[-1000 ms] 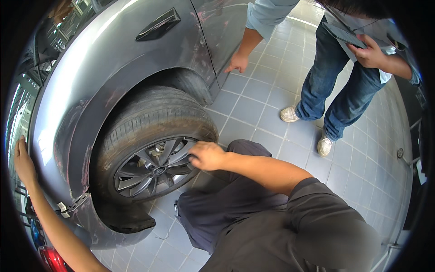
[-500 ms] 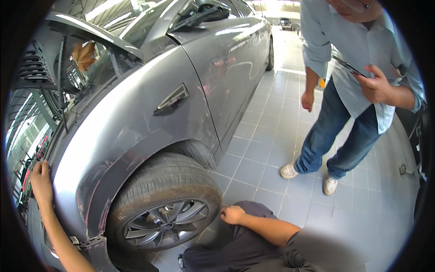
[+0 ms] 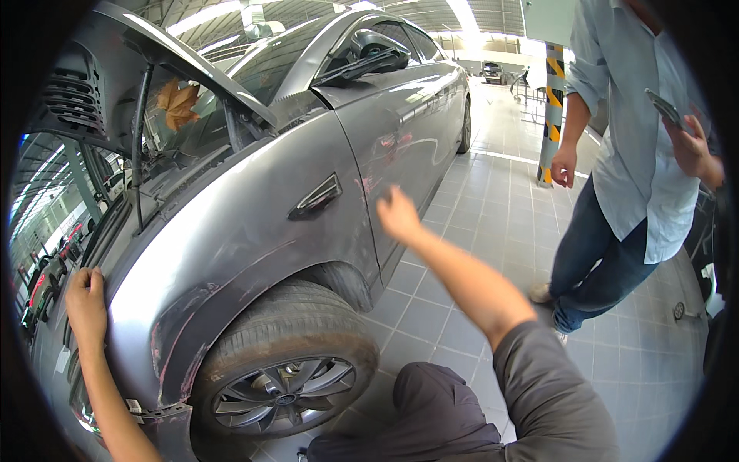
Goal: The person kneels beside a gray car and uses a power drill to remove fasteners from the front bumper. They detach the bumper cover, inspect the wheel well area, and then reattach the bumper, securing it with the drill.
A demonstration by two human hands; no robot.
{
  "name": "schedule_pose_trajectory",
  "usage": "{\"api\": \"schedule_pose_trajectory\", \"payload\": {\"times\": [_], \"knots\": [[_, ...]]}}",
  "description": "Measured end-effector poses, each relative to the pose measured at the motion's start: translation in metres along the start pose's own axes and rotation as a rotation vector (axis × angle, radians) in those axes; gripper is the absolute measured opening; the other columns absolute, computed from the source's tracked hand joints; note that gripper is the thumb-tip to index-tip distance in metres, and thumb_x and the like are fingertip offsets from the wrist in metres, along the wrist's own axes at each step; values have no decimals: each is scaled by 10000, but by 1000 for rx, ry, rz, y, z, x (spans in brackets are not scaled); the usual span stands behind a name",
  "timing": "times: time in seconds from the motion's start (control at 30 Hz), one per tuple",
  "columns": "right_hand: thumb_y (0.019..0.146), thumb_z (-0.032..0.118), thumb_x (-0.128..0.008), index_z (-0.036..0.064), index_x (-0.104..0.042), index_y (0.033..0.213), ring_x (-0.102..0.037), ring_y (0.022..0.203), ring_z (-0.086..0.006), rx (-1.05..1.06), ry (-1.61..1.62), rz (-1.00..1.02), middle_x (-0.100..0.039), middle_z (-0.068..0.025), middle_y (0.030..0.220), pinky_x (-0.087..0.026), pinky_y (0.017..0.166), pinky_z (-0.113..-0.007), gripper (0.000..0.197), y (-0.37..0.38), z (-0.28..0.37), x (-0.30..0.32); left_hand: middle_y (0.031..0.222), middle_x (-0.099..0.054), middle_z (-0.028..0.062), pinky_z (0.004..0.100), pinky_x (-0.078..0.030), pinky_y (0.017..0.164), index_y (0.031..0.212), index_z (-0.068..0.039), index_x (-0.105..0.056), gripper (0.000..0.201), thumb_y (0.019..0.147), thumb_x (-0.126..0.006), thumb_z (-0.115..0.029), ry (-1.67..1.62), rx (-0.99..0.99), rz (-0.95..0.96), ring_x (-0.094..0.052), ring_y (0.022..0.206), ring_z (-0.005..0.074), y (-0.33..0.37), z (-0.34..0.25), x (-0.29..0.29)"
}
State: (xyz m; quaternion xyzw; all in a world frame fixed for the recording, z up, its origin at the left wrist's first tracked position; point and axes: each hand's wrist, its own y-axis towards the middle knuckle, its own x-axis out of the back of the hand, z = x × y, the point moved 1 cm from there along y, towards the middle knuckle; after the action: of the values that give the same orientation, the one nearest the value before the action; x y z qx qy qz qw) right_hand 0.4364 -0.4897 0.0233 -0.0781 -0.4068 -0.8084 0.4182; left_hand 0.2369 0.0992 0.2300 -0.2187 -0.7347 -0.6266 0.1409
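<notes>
A grey car's front fender [image 3: 208, 200] fills the left, with scuffs and pinkish scratches round its wheel arch. My left hand [image 3: 86, 304] is at the fender's front edge beside the engine bay, its fingers bent over that edge. In front of the scratched front door [image 3: 385, 131] my right hand [image 3: 399, 217] is raised, slightly blurred, with curled fingers and no object visible in it. I cannot tell whether it touches the door. A dark fender trim piece [image 3: 317, 197] lies to its left. The front wheel [image 3: 285, 396] is below, between my arms.
The hood [image 3: 85, 85] is propped up, with a dry brown leaf [image 3: 178, 103] near the windscreen. At the right a person in a light shirt [image 3: 635, 138] stands holding a phone [image 3: 663, 106]. A black-and-yellow striped pillar [image 3: 553, 115] rises behind from the tiled floor [image 3: 493, 223].
My right hand has lifted off my knee and reached forward and up to the door. The left hand stays at the fender edge. My view has tilted up; the person appears farther right.
</notes>
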Motion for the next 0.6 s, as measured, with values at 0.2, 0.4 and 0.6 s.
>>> {"api": "schedule_pose_trajectory", "payload": {"times": [0.2,0.4,0.6], "knots": [[904,230,-516,60,-409,1459,-553,1260,-392,150,-402,-27,-572,-263,1336,-443,1058,-461,589,177,148,94,875,-615,221,400,-453,757,905,62,-608,318,962,-580,-249,-8,33,-20,-587,801,369,-2,-7,12],[908,177,-515,139,-166,1593,-454,1382,-350,-77,-594,86,-392,-217,1533,-383,1125,-441,769,246,163,89,835,-600,201,394,-453,753,875,56,-591,299,950,-597,-233,34,90,44,-577,775,339,2,-16,9],[903,191,-539,162,-83,1605,-494,1344,-352,-62,-578,-22,-313,-228,1556,-424,1088,-436,838,272,171,80,806,-555,185,387,-432,745,832,50,-558,298,941,-601,-225,37,90,5,-530,764,326,2,-9,6]]}}
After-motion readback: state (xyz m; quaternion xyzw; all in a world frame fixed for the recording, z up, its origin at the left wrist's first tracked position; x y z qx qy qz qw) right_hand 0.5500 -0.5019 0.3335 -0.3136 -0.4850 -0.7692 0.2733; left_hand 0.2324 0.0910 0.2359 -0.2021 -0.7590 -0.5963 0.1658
